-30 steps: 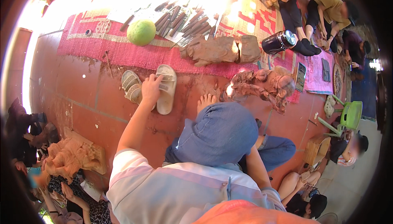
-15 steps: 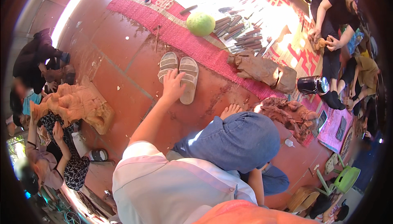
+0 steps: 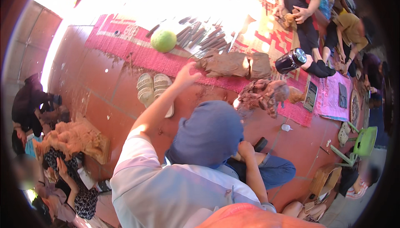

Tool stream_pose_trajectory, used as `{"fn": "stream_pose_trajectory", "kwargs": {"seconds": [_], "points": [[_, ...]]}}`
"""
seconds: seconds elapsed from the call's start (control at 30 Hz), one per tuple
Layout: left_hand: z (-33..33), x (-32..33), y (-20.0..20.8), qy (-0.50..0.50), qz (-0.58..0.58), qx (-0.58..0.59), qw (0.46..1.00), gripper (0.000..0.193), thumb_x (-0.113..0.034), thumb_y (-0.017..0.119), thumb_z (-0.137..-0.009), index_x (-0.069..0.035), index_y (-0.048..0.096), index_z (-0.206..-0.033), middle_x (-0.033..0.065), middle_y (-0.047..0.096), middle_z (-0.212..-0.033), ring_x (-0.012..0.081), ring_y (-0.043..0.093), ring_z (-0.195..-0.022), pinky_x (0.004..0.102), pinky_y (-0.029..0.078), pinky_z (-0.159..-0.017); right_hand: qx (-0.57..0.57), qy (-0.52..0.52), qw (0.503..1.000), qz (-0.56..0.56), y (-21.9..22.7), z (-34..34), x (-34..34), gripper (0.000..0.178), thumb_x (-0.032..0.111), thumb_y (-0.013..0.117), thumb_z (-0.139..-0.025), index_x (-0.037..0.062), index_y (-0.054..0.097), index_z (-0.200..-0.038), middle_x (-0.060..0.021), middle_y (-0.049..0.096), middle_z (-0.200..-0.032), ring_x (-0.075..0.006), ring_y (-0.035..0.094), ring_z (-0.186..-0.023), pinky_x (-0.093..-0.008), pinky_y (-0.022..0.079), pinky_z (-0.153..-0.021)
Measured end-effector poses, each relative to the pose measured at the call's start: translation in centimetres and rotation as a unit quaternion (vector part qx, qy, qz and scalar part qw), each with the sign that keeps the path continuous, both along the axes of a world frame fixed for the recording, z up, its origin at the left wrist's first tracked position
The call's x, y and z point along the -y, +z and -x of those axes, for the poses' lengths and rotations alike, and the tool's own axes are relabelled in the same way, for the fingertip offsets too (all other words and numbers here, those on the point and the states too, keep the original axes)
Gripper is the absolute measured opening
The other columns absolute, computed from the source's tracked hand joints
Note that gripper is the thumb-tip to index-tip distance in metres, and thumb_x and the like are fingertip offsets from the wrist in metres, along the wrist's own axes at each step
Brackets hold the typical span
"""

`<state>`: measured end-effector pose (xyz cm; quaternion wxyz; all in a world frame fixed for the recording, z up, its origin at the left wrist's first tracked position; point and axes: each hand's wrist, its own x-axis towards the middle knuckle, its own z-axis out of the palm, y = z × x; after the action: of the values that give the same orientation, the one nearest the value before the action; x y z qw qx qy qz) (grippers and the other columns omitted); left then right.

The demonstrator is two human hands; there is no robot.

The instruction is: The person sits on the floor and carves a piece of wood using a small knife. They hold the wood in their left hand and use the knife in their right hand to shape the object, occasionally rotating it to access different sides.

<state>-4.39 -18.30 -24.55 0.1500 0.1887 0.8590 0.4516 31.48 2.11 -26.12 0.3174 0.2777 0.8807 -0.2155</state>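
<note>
My left hand (image 3: 187, 76) is stretched out with its fingers apart, at the left end of a rough brown block of wood (image 3: 227, 64). Whether the fingertips touch the wood, I cannot tell. My right hand (image 3: 246, 149) lies against a rounded blue cloth form (image 3: 208, 134) in front of my chest, and its fingers are mostly hidden. A reddish-brown carved wood piece (image 3: 264, 94) lies beyond that hand. Under my left forearm is a pair of sandals (image 3: 146, 90). Several carving tools (image 3: 204, 36) with dark handles lie behind the block, beside a round green fruit (image 3: 163, 40).
A dark flask (image 3: 291, 60) and a phone (image 3: 310, 97) are to the right on the red mat (image 3: 137, 55). A green chair (image 3: 366, 141), a wooden box (image 3: 325, 180) and a small white bottle (image 3: 286, 127) stand further right. A large carving (image 3: 77, 140) and several people occupy both sides.
My left hand has moved from the sandals to the right and up to the wood block. The view has shifted, and more of my right hand shows.
</note>
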Motion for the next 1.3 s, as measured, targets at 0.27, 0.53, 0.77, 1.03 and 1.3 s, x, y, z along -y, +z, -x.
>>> {"fn": "stream_pose_trajectory", "kwargs": {"seconds": [0.27, 0.53, 0.77, 1.03, 1.3], "points": [[9.0, -5.8, -7.8, 0.062, 0.109, 0.016, 0.992, 0.051, -0.041, 0.06, -0.081, -0.008, 0.057, -0.12, 0.023, 0.057, -0.114, 0.034, 0.053, -0.109, 0.0405, 0.041, -0.094, 0.052, -0.035, 0.998, 0.022, -0.5, -0.2, -0.2, 0.052, 0.035, 0.036, -0.091, -0.0047, 0.068, -0.083, -0.0288, 0.063, -0.087, -0.0432, 0.063, -0.087, -0.0489, 0.049, -0.083], [6.3, -6.0, -10.9, 0.149, 0.044, 0.07, 0.985, 0.036, -0.036, 0.056, -0.086, -0.005, 0.064, -0.102, 0.0167, 0.064, -0.1, 0.0282, 0.06, -0.096, 0.0364, 0.045, -0.084, 0.022, -0.031, 0.999, 0.032, -0.1, 0.2, -0.2, 0.047, 0.033, 0.039, -0.09, -0.0024, 0.067, -0.076, -0.0263, 0.064, -0.08, -0.0421, 0.063, -0.077, -0.0506, 0.05, -0.075], [3.5, -5.9, -6.9, 0.178, 0.042, 0.047, 0.982, 0.029, -0.029, 0.06, -0.085, -0.003, 0.063, -0.099, 0.0128, 0.065, -0.089, 0.0215, 0.061, -0.085, 0.0326, 0.046, -0.079, 0.025, -0.015, 0.999, 0.017, 0.3, 1.4, 0.0, 0.046, 0.032, 0.04, -0.09, -0.0008, 0.065, -0.07, -0.0255, 0.063, -0.075, -0.0424, 0.063, -0.073, -0.0501, 0.051, -0.072], [-4.5, -4.3, -6.9, 0.134, -0.123, 0.18, 0.967, 0.021, -0.018, 0.063, -0.086, -0.003, 0.062, -0.101, 0.0008, 0.062, -0.087, 0.0078, 0.054, -0.079, 0.0234, 0.045, -0.071, 0.018, -0.028, 0.999, 0.018, 0.5, 1.1, 0.0, 0.046, 0.032, 0.04, -0.09, -0.001, 0.065, -0.07, -0.0261, 0.063, -0.074, -0.0423, 0.063, -0.072, -0.0514, 0.05, -0.073], [-9.1, -4.2, -12.3, 0.178, -0.135, 0.23, 0.947, 0.027, -0.017, 0.068, -0.083, -0.006, 0.061, -0.107, -0.0008, 0.06, -0.088, 0.0061, 0.052, -0.076, 0.0205, 0.042, -0.066, 0.006, -0.029, 0.999, 0.035, 1.1, 1.1, 0.1, 0.044, 0.032, 0.039, -0.091, 0.0006, 0.065, -0.074, -0.0255, 0.064, -0.078, -0.0425, 0.063, -0.073, -0.0519, 0.05, -0.073]]}}
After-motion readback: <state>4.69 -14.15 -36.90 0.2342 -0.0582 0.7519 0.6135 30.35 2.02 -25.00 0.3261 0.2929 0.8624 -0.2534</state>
